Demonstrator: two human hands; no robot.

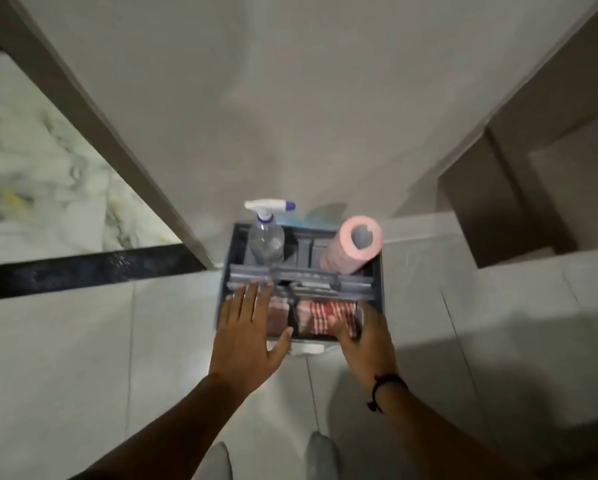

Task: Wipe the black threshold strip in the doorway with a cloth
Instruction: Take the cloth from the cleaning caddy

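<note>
Both hands (left [247,336] spread, right [363,336] gripping red-checked cloth [325,315]) reach into caddy [377,282] beside threshold strip [83,271].

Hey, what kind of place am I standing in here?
Probably a home doorway: a black threshold strip divides marble-patterned floor from plain pale tiles, beside a door, with a cleaning caddy on the floor.

Both my bare forearms reach forward toward twelve o'clock. My left hand [247,336] is flat and palm-down, fingers spread wide, thumb out toward three o'clock, gripping nothing. My right hand [365,337] lies at its three o'clock, fingers curled downward and blurred, so I cannot tell whether its grip has closed. A dark band [387,384] circles my right wrist.
</note>
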